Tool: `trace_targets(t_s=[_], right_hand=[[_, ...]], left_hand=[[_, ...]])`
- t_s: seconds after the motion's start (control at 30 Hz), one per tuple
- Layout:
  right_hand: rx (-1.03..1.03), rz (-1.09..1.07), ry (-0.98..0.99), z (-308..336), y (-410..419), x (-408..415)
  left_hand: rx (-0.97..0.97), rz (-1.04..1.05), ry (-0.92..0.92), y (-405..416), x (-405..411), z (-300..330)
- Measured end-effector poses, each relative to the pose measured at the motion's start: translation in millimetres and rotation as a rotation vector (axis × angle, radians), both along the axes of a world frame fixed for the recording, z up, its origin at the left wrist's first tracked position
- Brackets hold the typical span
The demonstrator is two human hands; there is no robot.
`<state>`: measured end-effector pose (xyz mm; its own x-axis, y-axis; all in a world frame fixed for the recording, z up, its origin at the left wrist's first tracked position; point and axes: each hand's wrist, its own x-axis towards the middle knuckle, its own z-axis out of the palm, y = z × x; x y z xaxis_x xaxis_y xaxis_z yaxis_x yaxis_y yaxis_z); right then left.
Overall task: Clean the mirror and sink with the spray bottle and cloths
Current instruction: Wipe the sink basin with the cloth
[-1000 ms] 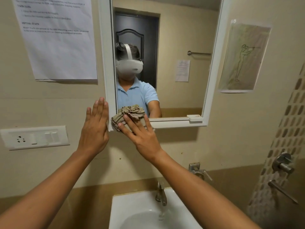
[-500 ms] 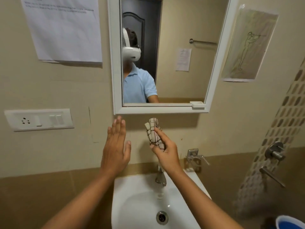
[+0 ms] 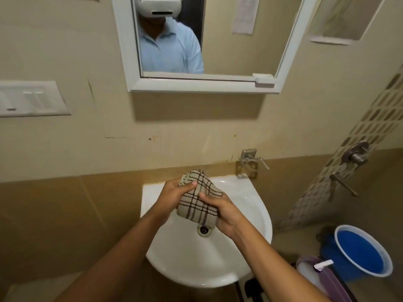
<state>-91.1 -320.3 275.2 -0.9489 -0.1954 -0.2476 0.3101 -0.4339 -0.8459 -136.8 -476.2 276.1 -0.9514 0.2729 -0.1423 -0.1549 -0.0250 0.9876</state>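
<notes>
A beige checked cloth (image 3: 197, 200) is bunched between both my hands above the white sink (image 3: 246, 216). My left hand (image 3: 174, 195) grips its upper left part, thumb on top. My right hand (image 3: 220, 212) holds its lower right side, fingers curled round it. The cloth hides the tap. The drain (image 3: 204, 230) shows just below the cloth. The white-framed mirror (image 3: 239, 40) hangs on the wall above and reflects a person in a light blue shirt. A white spray bottle (image 3: 314, 273) stands low at the right, beside the sink.
A blue bucket (image 3: 362, 251) stands on the floor at the right. A metal holder (image 3: 249, 162) is fixed to the wall behind the sink, and a shower valve (image 3: 355, 155) on the right wall. A white switch panel (image 3: 30, 98) sits on the left wall.
Both hands came down from the mirror's lower edge to over the sink. My left hand, flat a second ago, now grips the cloth together with my right. The view tilted downward.
</notes>
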Motion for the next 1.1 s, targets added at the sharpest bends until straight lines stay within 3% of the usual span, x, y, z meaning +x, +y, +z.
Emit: trace_targets(t_s=[0.1, 0.3, 0.43, 0.6, 0.7, 0.8, 0.83, 0.9, 1.1], right_hand=[[0.055, -0.032, -0.114, -18.2, 23.6, -5.1], [-0.12, -0.106, -0.232, -67.7, 75.7, -27.3], [-0.032, -0.176, -0.255, -94.3, 127.3, -52.0], [0.44, -0.415, -0.091, -108.2, 176.8, -95.1], [0.99, -0.478, 0.155, -141.5, 182.6, -119.7], [1.626, -0.242, 0.325, -184.9, 166.4, -145.0], [1.749, -0.121, 0.321, -196.6, 156.1, -150.2], [1.818, -0.007, 0.308, -203.0, 133.8, -154.8], [1.635, 0.232, 0.542, -212.0, 99.5, -178.3]], left_hand=[[-0.102, 0.033, -0.009, 16.6, -7.4, -23.7], [-0.296, 0.034, -0.032, 61.3, -36.8, -73.0], [-0.496, 0.122, 0.015, 70.0, -60.6, -105.8], [-0.859, 0.205, 0.149, 66.9, -79.5, -126.0], [-1.067, 0.201, 0.218, 64.5, -89.2, -134.2], [-1.273, 0.144, 0.264, 56.1, -99.5, -149.1], [-1.336, 0.114, 0.258, 53.0, -103.4, -154.5], [-1.412, 0.075, 0.229, 49.2, -107.5, -161.5], [-1.421, 0.067, 0.164, 37.9, -114.7, -172.1]])
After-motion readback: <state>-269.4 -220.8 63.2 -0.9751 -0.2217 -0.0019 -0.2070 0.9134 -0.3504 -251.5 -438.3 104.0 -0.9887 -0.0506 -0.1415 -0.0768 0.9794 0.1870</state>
